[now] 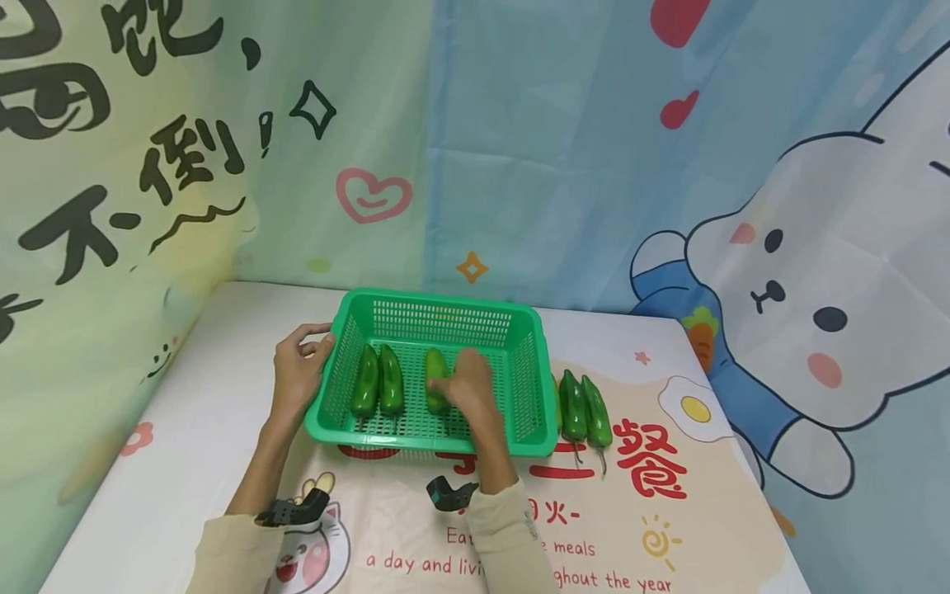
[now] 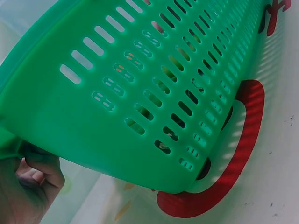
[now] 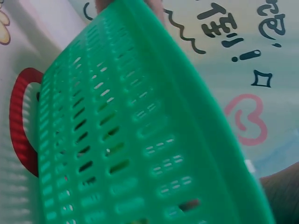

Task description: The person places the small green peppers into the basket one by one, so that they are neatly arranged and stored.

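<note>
A green plastic basket [image 1: 352, 433] with slotted walls stands on the table. My left hand [image 1: 298, 371] grips its left rim; in the left wrist view the curled fingers [image 2: 44, 170] show just under the rim. Inside the basket, my right hand [image 1: 473, 386] holds a green pepper [image 1: 435, 363], its thumb laid across the pepper and the other fingers partly hidden. Left of it, two more green peppers [image 1: 366, 384] [image 1: 391, 384] lie side by side on the basket floor. The basket wall [image 3: 107, 116] blocks the right hand's fingers in the right wrist view.
Right of the basket, several green peppers [image 1: 575, 408] lie on the table, one partly behind the basket's edge. A printed mat [image 1: 712, 495] with red lettering covers the tabletop. A cartoon-patterned curtain [image 1: 519, 165] hangs behind the table.
</note>
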Available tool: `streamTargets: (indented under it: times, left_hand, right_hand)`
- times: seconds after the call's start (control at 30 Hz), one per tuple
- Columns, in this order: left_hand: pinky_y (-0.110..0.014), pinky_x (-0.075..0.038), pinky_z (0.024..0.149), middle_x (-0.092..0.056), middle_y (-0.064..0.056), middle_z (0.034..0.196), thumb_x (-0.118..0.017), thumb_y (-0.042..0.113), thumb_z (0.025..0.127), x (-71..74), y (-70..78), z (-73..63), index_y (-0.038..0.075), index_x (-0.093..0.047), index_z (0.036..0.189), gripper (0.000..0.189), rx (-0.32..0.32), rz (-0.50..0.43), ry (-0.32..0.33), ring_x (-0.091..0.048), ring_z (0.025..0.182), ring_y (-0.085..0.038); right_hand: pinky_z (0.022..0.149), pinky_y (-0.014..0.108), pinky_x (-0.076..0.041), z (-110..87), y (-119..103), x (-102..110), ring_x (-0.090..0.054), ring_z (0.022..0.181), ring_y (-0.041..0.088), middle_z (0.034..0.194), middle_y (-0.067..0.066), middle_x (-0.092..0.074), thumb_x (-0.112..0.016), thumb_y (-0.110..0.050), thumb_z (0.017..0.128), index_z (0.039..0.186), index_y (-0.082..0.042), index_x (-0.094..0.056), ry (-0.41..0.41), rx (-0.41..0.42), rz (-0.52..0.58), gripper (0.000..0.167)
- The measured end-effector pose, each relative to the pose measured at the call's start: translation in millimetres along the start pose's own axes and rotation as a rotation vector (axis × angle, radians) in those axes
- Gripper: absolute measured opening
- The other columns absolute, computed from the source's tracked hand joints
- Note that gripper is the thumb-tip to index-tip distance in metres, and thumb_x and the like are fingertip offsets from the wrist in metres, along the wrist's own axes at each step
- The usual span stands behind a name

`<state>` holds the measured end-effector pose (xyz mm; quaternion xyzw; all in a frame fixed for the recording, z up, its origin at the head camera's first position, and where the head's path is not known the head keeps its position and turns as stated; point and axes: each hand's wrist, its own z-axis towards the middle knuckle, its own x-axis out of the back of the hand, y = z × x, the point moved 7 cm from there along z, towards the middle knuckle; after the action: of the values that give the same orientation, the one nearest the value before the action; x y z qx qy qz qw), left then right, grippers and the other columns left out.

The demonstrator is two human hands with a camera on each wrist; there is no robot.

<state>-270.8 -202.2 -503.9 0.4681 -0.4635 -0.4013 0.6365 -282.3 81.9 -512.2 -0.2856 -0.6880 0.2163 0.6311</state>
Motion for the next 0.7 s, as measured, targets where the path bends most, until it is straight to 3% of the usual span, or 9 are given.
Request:
streamTargets:
  times: [0.07,0.1,0.2,0.27,0.33,0.37,0.57,0.7]
  left_hand:
    - [-0.02,-0.058,0.057,-0.077,-0.034,0.098,-0.061,0.021,0.113,0.1,-0.6,-0.3,-0.001,-0.069,0.139,0.035,0.003,0.003,-0.001,-0.07,0.06,-0.002]
    - [-0.021,-0.058,0.057,-0.077,-0.034,0.099,-0.061,0.022,0.113,0.3,-0.6,-0.6,-0.001,-0.069,0.139,0.035,0.005,0.003,-0.003,-0.07,0.06,-0.002]
    - [-0.02,-0.058,0.057,-0.078,-0.033,0.099,-0.062,0.022,0.113,1.6,-0.4,-1.0,-0.001,-0.069,0.139,0.036,0.011,0.01,0.001,-0.07,0.06,-0.001]
    - [-0.02,-0.057,0.057,-0.078,-0.031,0.097,-0.062,0.022,0.113,2.4,0.1,-1.2,-0.001,-0.069,0.139,0.036,0.015,0.012,0.005,-0.069,0.06,-0.001]
    - [-0.02,-0.057,0.057,-0.078,-0.029,0.096,-0.062,0.022,0.113,2.8,0.5,-1.3,-0.001,-0.069,0.138,0.035,0.016,0.016,0.009,-0.069,0.06,-0.001]
    - [-0.02,-0.057,0.057,-0.079,-0.028,0.095,-0.062,0.021,0.113,2.9,0.9,-1.4,-0.001,-0.069,0.138,0.035,0.016,0.017,0.011,-0.069,0.06,-0.001]
    - [-0.02,-0.057,0.056,-0.078,-0.026,0.092,-0.061,0.02,0.113,0.5,1.6,-1.5,-0.002,-0.069,0.138,0.034,0.013,0.018,0.012,-0.069,0.059,-0.002]
    - [-0.02,-0.057,0.056,-0.078,-0.027,0.093,-0.062,0.02,0.113,-1.0,0.9,-1.6,-0.002,-0.069,0.137,0.034,0.018,0.015,0.014,-0.069,0.06,-0.001]
  right_hand:
    - [0.052,0.031,-0.022,-10.1,-9.8,14.3,-0.016,0.059,0.013,0.066,-0.004,-0.014,-0.096,-0.016,0.085,0.065,-0.018,-0.024,0.001,0.007,0.029,0.075]
    - [0.053,0.03,-0.022,-17.2,-16.1,23.7,-0.017,0.06,0.012,0.064,-0.004,-0.016,-0.096,-0.017,0.085,0.063,-0.017,-0.027,0.0,0.009,0.036,0.073]
    - [0.054,0.029,-0.043,-30.6,-22.9,42.1,-0.049,0.058,0.017,0.064,0.007,-0.053,-0.096,-0.017,0.086,0.068,-0.002,-0.057,0.029,0.029,0.059,0.045]
    - [0.067,0.037,-0.06,-34.7,-21.5,50.4,-0.071,0.08,0.032,0.09,0.023,-0.074,-0.095,-0.017,0.087,0.093,0.01,-0.072,0.042,0.03,0.088,0.035]
    - [0.083,0.048,-0.066,-36.9,-17.7,58.8,-0.074,0.107,0.046,0.12,0.031,-0.076,-0.094,-0.017,0.088,0.117,0.014,-0.075,0.049,0.022,0.154,0.046]
    - [0.086,0.051,-0.066,-37.6,-15.8,62.7,-0.074,0.11,0.047,0.123,0.032,-0.075,-0.093,-0.016,0.089,0.12,0.014,-0.074,0.041,0.02,0.195,0.047]
    - [0.097,0.055,-0.064,-43.0,4.2,89.8,-0.078,0.11,0.045,0.12,0.033,-0.077,-0.089,-0.013,0.093,0.126,0.011,-0.074,-0.021,-0.022,0.443,0.044]
    - [0.104,0.053,-0.063,-47.8,22.3,110.3,-0.082,0.105,0.036,0.121,0.031,-0.078,-0.087,-0.012,0.094,0.129,0.009,-0.074,-0.044,-0.067,0.564,0.043]
